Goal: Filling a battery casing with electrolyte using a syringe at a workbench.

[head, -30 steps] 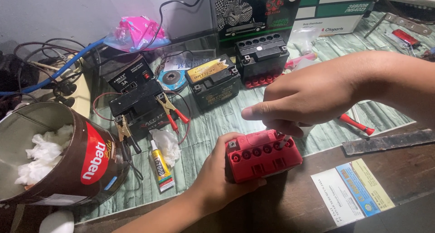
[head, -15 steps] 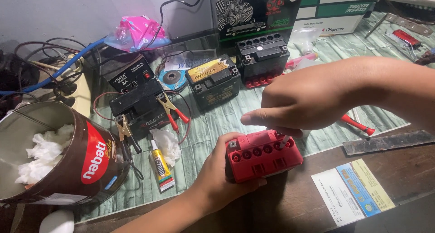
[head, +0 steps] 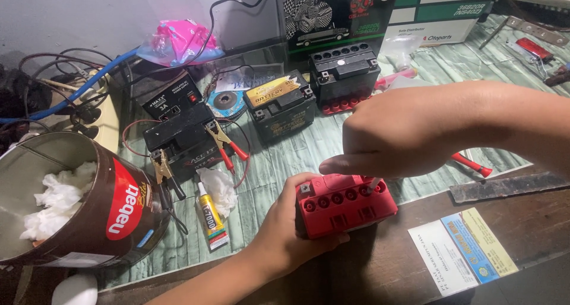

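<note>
the red battery (head: 347, 205) sits near the middle of the scene, on the dark wooden edge of the bench just near of the green patterned mat (head: 309, 156). its long axis runs left to right, the right end tipped slightly farther away, and its top faces up toward the camera. that top is bright red, with a row of round filler holes along it and a small metal terminal at the left far corner; the body below is the same red, blocky and ribbed.

the left hand (head: 279, 237) comes in from the near edge and wraps the battery's left end, fingers curled and clamped around it, thumb along the far top edge. the right hand (head: 404, 136) reaches in from the right, above the battery, fingers drawn together and pinched on a thin pale thing that stands in one of the right-hand holes; what it is cannot be told.

at the left, a large brown tin (head: 83, 207) lies tilted with its mouth open to the left, holding crumpled white tissue (head: 56, 201). farther back stand two black batteries (head: 279, 106), one with an open row of holes, and a black charger box (head: 172, 97) with clips on another battery. a small glue tube (head: 211, 216) lies near the tin, beside more tissue. a printed card (head: 460, 251) lies near right.
</note>
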